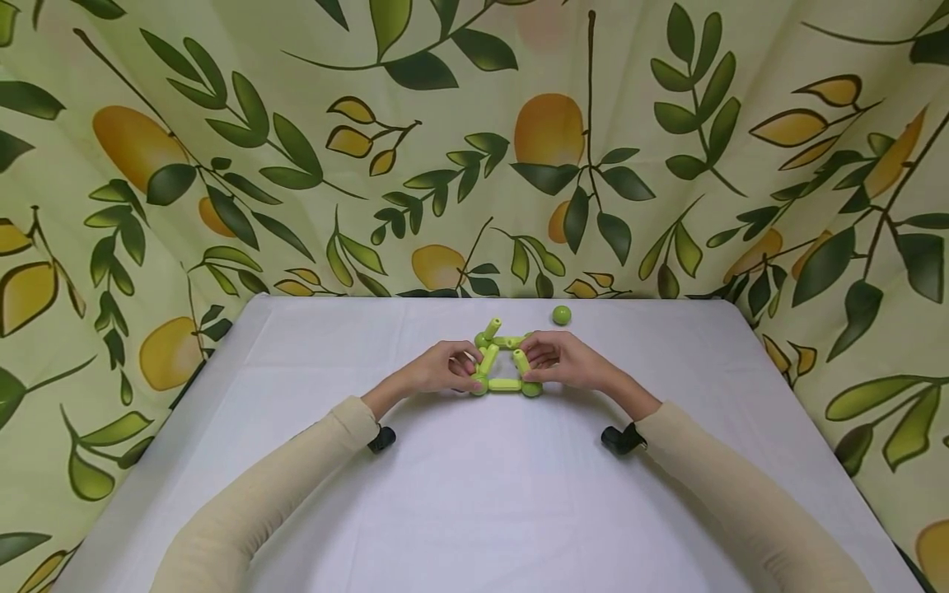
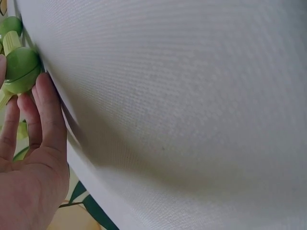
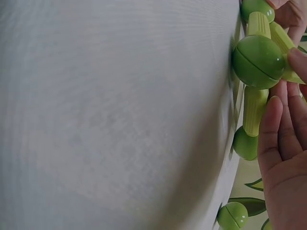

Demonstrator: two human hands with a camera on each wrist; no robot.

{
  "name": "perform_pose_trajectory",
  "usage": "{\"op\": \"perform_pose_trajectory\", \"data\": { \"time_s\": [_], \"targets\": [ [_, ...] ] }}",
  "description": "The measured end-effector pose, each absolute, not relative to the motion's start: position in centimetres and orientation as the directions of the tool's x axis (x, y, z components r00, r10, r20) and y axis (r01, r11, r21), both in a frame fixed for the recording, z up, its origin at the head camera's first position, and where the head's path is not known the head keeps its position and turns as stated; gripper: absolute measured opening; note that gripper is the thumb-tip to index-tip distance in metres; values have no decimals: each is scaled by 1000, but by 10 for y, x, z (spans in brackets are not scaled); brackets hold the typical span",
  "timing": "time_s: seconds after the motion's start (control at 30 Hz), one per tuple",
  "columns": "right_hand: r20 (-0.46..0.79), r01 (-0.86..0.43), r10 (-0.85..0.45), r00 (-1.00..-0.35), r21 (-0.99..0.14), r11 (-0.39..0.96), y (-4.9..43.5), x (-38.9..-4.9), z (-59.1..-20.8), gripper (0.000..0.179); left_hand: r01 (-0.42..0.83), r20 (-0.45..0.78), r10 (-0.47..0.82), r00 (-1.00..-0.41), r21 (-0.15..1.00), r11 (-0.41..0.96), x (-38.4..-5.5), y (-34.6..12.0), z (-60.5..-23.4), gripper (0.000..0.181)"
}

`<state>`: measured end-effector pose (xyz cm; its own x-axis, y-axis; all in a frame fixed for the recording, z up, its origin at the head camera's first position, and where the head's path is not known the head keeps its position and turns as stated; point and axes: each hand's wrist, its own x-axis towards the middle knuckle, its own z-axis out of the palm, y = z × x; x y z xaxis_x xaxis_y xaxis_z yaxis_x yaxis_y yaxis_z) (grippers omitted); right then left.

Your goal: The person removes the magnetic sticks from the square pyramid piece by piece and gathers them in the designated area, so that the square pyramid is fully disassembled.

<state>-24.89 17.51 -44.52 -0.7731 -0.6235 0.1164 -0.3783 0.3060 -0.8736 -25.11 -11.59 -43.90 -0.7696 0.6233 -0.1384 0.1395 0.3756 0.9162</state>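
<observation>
On the white table lies a toy frame of green balls joined by yellow-green rods. My left hand (image 1: pixel 447 366) holds its near left ball (image 1: pixel 479 385), thumb on one side and fingers on the other; the left wrist view also shows this ball (image 2: pixel 21 69). At the near right corner my right hand (image 1: pixel 567 360) pinches a rod (image 1: pixel 521 361) that slants up from the near right ball (image 3: pixel 259 62). A rod (image 1: pixel 506 385) links the two near balls. Another rod (image 1: pixel 493 328) sticks up at the back left. Fingers partly cover the back right ball.
A loose green ball (image 1: pixel 562 315) lies behind the frame, near the table's back edge. White cloth covers the table (image 1: pixel 474 494). A curtain (image 1: pixel 460 165) with fruit and leaf print hangs behind and at both sides. Dark wrist cameras (image 1: pixel 621 439) sit below the sleeves.
</observation>
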Motion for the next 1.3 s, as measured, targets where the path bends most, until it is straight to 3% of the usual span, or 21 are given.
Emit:
{"op": "perform_pose_trajectory", "data": {
  "time_s": [0.33, 0.7, 1.3],
  "targets": [
    [148, -396, -612, -776, -870, 292, 175, -249, -444, 35, 123, -157, 611, -776, 912, 391, -251, -115, -436, 38],
    [269, -467, -557, -786, -848, 250, 191, -252, -438, 30, 122, -153, 621, -768, 918, 377, -252, -112, -437, 37],
    [129, -333, -427, -895, -830, 447, 270, -264, -446, 25, 98, -168, 614, -771, 922, 375, -251, -116, -438, 38]
  ]
}}
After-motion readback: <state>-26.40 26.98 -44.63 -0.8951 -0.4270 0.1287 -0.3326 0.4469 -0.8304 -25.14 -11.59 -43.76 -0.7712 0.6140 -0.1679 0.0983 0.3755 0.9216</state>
